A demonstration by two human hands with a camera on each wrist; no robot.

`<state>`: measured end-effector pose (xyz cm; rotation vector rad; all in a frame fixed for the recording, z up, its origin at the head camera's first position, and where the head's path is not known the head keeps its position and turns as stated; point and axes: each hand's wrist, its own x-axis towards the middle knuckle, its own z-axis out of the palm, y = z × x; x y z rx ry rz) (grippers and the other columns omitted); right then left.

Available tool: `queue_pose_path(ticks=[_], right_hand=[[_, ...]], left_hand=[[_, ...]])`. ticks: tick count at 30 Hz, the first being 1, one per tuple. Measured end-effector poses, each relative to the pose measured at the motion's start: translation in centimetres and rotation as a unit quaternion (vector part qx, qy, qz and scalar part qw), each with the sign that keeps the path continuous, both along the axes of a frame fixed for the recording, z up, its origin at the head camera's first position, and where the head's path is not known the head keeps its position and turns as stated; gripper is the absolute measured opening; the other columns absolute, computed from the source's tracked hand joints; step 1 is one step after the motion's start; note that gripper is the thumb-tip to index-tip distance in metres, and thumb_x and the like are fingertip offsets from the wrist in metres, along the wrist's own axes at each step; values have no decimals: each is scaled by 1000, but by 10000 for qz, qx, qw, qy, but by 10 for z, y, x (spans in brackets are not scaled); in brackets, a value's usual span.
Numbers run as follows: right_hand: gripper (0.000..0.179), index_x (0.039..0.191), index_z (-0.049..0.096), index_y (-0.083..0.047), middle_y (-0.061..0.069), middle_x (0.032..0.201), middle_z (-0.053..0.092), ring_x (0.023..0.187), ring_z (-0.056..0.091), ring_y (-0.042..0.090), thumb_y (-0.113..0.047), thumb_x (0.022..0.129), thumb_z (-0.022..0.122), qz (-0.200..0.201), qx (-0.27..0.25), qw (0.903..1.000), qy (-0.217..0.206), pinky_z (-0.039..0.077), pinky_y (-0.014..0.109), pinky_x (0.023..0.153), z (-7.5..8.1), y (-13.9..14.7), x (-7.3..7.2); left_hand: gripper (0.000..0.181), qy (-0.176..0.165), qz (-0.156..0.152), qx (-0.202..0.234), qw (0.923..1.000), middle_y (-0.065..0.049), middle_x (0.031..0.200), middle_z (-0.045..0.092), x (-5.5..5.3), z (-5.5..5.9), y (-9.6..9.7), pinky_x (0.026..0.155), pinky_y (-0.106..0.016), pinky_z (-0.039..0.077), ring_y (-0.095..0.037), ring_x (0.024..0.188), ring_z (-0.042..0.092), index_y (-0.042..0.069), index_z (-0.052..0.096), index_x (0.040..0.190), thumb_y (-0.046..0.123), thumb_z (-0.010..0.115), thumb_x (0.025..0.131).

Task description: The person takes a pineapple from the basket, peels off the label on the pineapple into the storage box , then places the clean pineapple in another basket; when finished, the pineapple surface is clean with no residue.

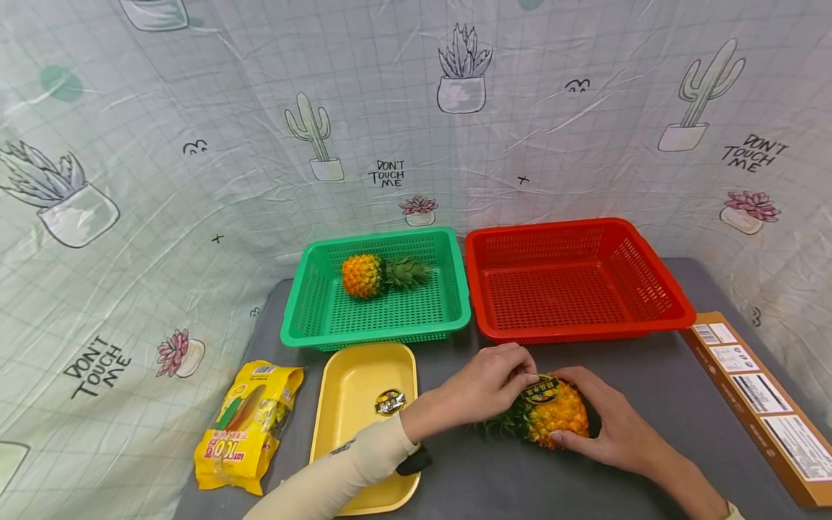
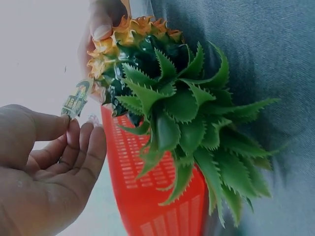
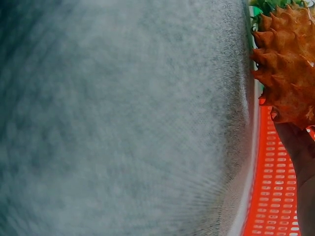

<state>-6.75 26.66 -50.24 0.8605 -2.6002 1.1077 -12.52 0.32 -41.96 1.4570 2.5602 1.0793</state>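
Observation:
A pineapple (image 1: 562,415) with orange skin lies on its side on the grey table, its green leaves (image 2: 192,118) toward the left. My right hand (image 1: 614,426) grips the fruit from the right, thumb on the near side and fingers on the far side. Between thumb and forefinger, my left hand (image 1: 484,383) pinches the edge of a black and gold sticker (image 2: 76,101). That sticker lies against or just off the pineapple's skin; how much of it still sticks cannot be told. In the right wrist view only the spiky skin (image 3: 285,69) and part of the right hand (image 3: 300,152) show.
Behind stand a green basket (image 1: 299,318) holding another pineapple (image 1: 364,276) and a red basket (image 1: 578,336). Under the left forearm is a yellow tray (image 1: 347,368) with a similar sticker (image 1: 390,402). A yellow snack bag (image 1: 243,426) lies left, a labelled cardboard box (image 1: 757,390) right.

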Motion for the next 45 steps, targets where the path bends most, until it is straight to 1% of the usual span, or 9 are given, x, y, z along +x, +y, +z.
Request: queue_pose_path(ticks=[6, 13, 18, 24, 28, 31, 37, 41, 45], right_hand=[[84, 150, 53, -18, -9, 142, 55, 117, 58, 10, -32, 79, 96, 16, 9, 10000, -15, 42, 18, 99, 0, 0, -1], [86, 152, 49, -26, -10, 143, 55, 119, 58, 10, -35, 80, 95, -44, 171, 9998, -45, 43, 22, 99, 2, 0, 1], [85, 152, 49, -26, -10, 144, 54, 121, 57, 10, -38, 81, 94, -73, 245, 9996, -79, 44, 24, 99, 3, -1, 2], [85, 153, 48, -26, -10, 144, 54, 120, 58, 10, -38, 82, 94, -11, 218, 9997, -106, 45, 24, 99, 5, -1, 1], [86, 153, 48, -26, -10, 144, 54, 120, 58, 10, -37, 82, 94, -23, 171, 9998, -113, 44, 24, 99, 6, -1, 2], [85, 153, 48, -26, -10, 144, 54, 120, 58, 10, -37, 82, 94, -42, 189, 9998, -108, 45, 25, 99, 6, -1, 3], [85, 153, 48, -26, -10, 144, 54, 121, 58, 10, -37, 82, 94, -46, 219, 9997, -117, 47, 27, 98, 6, 0, 3], [85, 153, 48, -26, -10, 144, 54, 121, 58, 10, -36, 82, 94, -37, 185, 9997, -127, 46, 26, 98, 5, 0, 2], [85, 153, 49, -26, -10, 143, 54, 120, 58, 10, -35, 82, 95, -8, 132, 9998, -136, 46, 26, 97, 5, 0, 2]], left_hand=[[8, -195, 61, 44, 9998, 9, 88, 59, -3, 1, -14, 67, -12, 42, 2, 74, 49, 15, 67, 99, 15, 67, 107], [5, -657, 124, 47, 9978, 8, 87, 64, -8, 9, -36, 67, -14, 47, 1, 72, 56, 14, 71, 99, 14, 71, 104], [7, -1079, 336, -21, 9936, 8, 89, 65, -13, 12, -58, 70, -19, 51, 0, 75, 60, 14, 71, 100, 15, 69, 106], [7, -1515, 801, -33, 9852, 4, 89, 69, -18, 13, -93, 72, -27, 54, -7, 75, 63, 13, 72, 101, 12, 67, 106], [7, -1653, 1001, -100, 9811, 3, 88, 69, -19, 11, -114, 69, -30, 54, -9, 70, 61, 12, 72, 102, 13, 66, 106], [8, -1681, 1074, -113, 9798, 3, 87, 69, -19, 8, -128, 67, -30, 54, -9, 68, 60, 11, 72, 102, 13, 67, 106], [7, -1743, 1178, -195, 9774, 3, 87, 69, -21, 1, -156, 68, -31, 54, -15, 72, 65, 9, 73, 102, 12, 67, 106], [8, -1687, 1325, -316, 9762, 2, 85, 69, -21, -1, -172, 67, -31, 54, -14, 71, 64, 8, 72, 101, 11, 67, 106], [8, -1753, 1510, -470, 9717, 0, 84, 69, -20, -1, -184, 64, -31, 54, -13, 68, 64, 7, 72, 100, 9, 67, 105]])
